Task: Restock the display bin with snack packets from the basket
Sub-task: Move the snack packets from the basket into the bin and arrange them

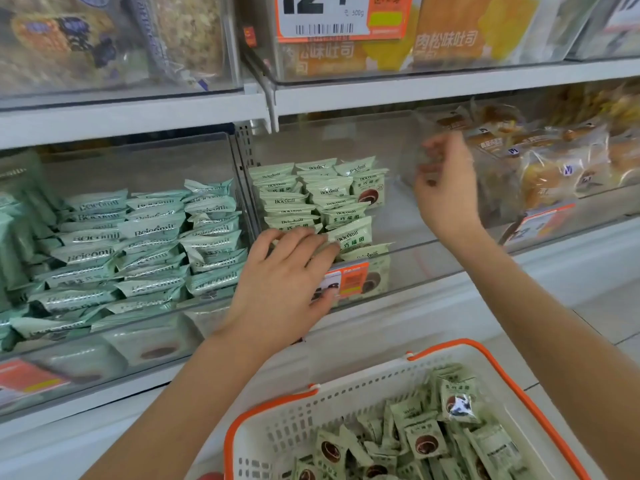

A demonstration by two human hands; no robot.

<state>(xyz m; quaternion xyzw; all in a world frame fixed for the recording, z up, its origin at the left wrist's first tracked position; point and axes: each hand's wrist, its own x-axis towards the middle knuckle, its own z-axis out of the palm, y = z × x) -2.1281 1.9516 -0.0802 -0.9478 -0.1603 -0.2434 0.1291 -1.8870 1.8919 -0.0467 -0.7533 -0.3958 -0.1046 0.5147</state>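
Note:
A clear display bin (433, 251) on the middle shelf holds rows of pale green snack packets (322, 199) stacked along its left side; its right half is bare. My left hand (284, 275) rests flat on the front packets at the bin's front edge, fingers straight. Above the bare right part hovers my right hand (446, 181), fingers loosely curled, with nothing visible in it. Below, a white basket with orange rim (346, 403) holds several of the same green packets (426, 441).
To the left, a neighbouring clear bin (114, 341) is full of teal packets. Wrapped bread (554, 161) fills the bin at the right. The shelf above (415, 88) carries toast packs and a price tag. An orange price label (349, 282) is stuck to the bin's front.

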